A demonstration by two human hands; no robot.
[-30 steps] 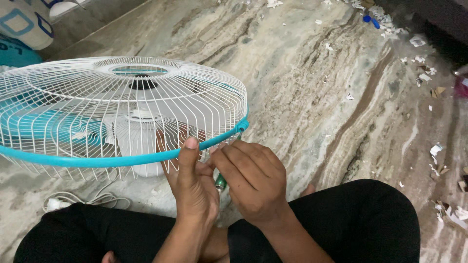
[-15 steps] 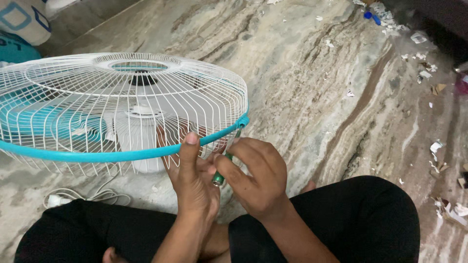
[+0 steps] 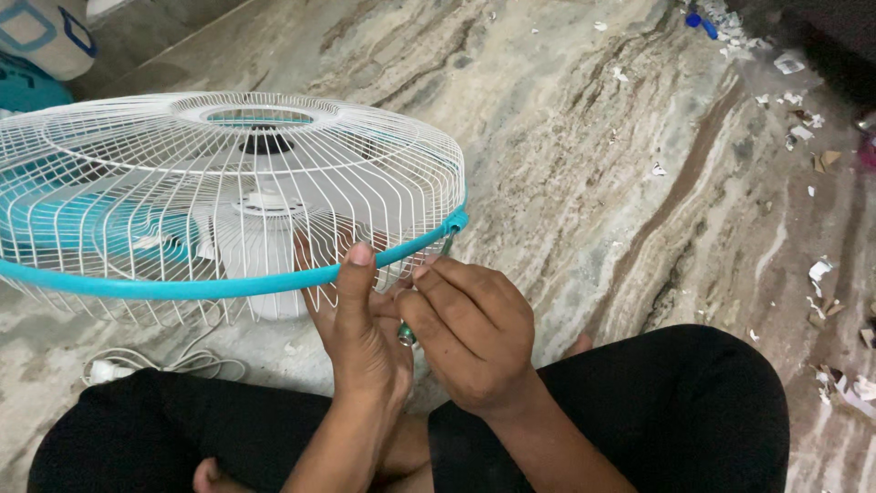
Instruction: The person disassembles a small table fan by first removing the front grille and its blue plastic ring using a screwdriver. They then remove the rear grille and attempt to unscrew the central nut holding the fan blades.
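- Since 0.5 s ago: right hand (image 3: 470,333) has slid fwd over the screwdriver (image 3: 408,332), so less of the green handle shows; only a short green bit w/ a metal end peeks out betw. the two hands. Fan sits a touch higher in view.
- Left hand (image 3: 360,333): thumb pressed on top of the teal rim band (image 3: 210,288), other fingers curled under/behind the wire, partly hidden by the grill. Holding the rim, fingers closed on it.
- Right hand: fingers wrapped narrow round the screwdriver handle, index fingertip near the rim. Shaft (image 3: 445,245) runs up-right to the teal clip (image 3: 455,220) at the rim's right end; tip contact too small to tell.
- Fan guard (image 3: 228,173): white wire cage, lying tilted, face up, on the marble floor (image 3: 584,155). Teal blades (image 3: 82,228) and white motor hub (image 3: 255,237) show through the wires.
- White power cord w/ plug (image 3: 109,369) lies on the floor under the guard's near edge, just beside the left knee.
- Person sits cross-legged, black trousers (image 3: 675,402) at bottom of view; both hands over the lap.
- Paper scraps (image 3: 803,128) scattered at far right of floor, well apart from the fan; small blue cap (image 3: 698,20) near the top edge.
- White-and-teal box (image 3: 41,32) at top left, behind the fan.
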